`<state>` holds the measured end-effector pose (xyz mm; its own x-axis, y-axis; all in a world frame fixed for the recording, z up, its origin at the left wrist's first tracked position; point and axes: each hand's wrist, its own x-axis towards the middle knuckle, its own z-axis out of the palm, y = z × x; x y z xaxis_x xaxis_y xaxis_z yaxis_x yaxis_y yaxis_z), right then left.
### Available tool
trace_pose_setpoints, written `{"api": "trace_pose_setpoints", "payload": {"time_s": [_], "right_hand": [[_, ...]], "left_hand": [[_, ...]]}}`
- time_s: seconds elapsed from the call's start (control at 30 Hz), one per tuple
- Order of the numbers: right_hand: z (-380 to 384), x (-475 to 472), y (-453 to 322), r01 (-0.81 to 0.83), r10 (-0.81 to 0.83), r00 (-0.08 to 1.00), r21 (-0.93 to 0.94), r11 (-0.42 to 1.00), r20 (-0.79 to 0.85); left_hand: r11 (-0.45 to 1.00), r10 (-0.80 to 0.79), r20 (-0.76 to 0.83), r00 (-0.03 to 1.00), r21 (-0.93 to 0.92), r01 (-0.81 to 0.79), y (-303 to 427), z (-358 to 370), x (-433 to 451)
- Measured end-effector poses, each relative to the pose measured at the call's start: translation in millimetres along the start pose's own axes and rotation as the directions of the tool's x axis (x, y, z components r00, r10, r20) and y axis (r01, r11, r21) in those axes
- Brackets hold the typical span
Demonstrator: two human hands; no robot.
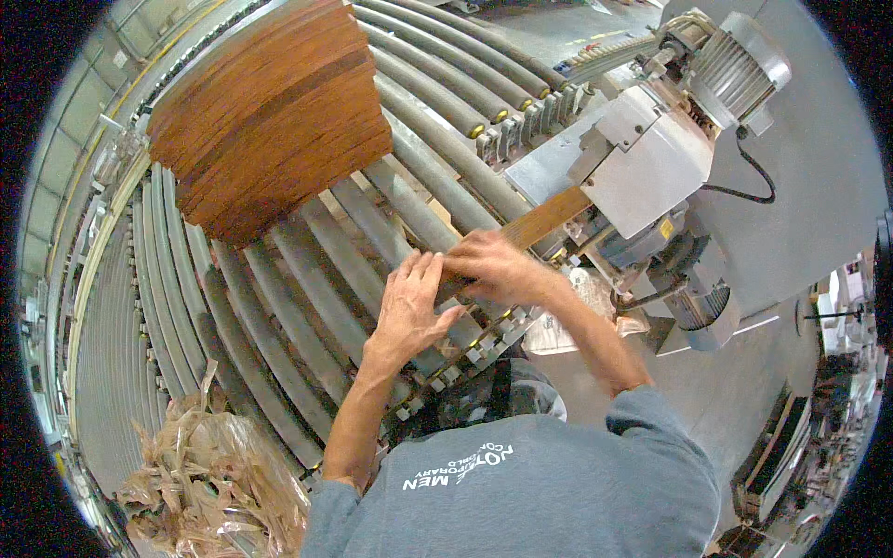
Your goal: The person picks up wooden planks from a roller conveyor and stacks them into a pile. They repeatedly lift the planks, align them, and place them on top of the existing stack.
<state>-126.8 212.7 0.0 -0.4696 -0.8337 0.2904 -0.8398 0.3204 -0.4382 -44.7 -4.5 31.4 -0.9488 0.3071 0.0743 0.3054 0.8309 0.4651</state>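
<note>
A brown wooden strip slants across the near edge of the roller conveyor, its far end running in under the pale metal housing of a motor-driven machine. My right hand, slightly blurred, curls over the strip's near part. Close beside it, my left hand lies with its fingers extended at the strip's near end, the fingertips almost meeting the right hand. Whether the left fingers press on the wood cannot be told. Beyond both hands, a tall stack of brown wooden boards rests on the rollers.
Metal conveyor rollers spread ahead and to the left. An electric motor tops the machine, with another motor below. Crumpled plastic film is heaped at lower left. A white bag lies beneath the machine's near side.
</note>
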Motion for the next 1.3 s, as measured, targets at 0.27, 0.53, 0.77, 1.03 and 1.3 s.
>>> {"api": "trace_pose_setpoints", "payload": {"time_s": [0.27,0.53,0.77,1.03,1.3], "right_hand": [[18,-24,-22,-0.166,0.166,0.836,0.049,0.985,-0.522],[-23,-21,8,0.095,0.774,0.445,0.883,0.459,-0.450],[-26,10,10,0.087,0.833,0.415,0.927,0.364,-0.366],[-34,14,10,0.084,0.750,0.521,0.899,0.429,-0.407],[-38,21,17,0.074,0.739,0.595,0.937,0.342,-0.316]], "left_hand": [[0.984,-0.145,-0.089,0.985,-0.114,0.135,-39,22,-54],[0.934,-0.285,-0.292,0.913,-0.298,0.196,-22,6,-108],[0.930,-0.321,-0.368,0.873,-0.294,0.219,-8,1,-124],[0.650,-0.401,-0.002,0.916,-0.705,0.283,-14,-13,-145],[-0.213,0.101,0.463,0.880,-0.854,0.474,-19,-21,-150]]}}
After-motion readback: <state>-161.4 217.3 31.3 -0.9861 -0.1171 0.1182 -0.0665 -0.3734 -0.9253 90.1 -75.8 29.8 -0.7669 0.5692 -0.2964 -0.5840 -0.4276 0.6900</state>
